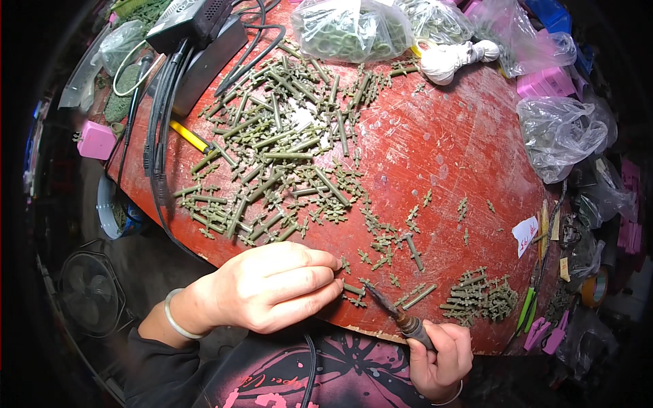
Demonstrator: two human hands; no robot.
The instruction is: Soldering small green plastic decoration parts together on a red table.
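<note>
My left hand (282, 285) is at the red table's front edge, fingers curled and closed around what seems a small green plastic piece (354, 291), partly hidden by the fingers. My right hand (441, 357) grips the dark handle of a soldering-iron-like tool (401, 319), its narrow tip angled up-left beside that piece. Loose green cross-shaped bits (381, 251) lie just beyond my hands. A large scattered heap of green rods and crosses (272, 177) covers the upper-left middle, and a smaller cluster (476, 299) sits right of the tool.
A black device with cables (183, 27), a yellow-handled tool (190, 136) and bags of green parts (350, 30) ring the red table (442, 170). White cord (456, 61), plastic bags (558, 139), pink clips (547, 333) and green tweezers (527, 309) line the right. A fan (88, 289) stands lower left.
</note>
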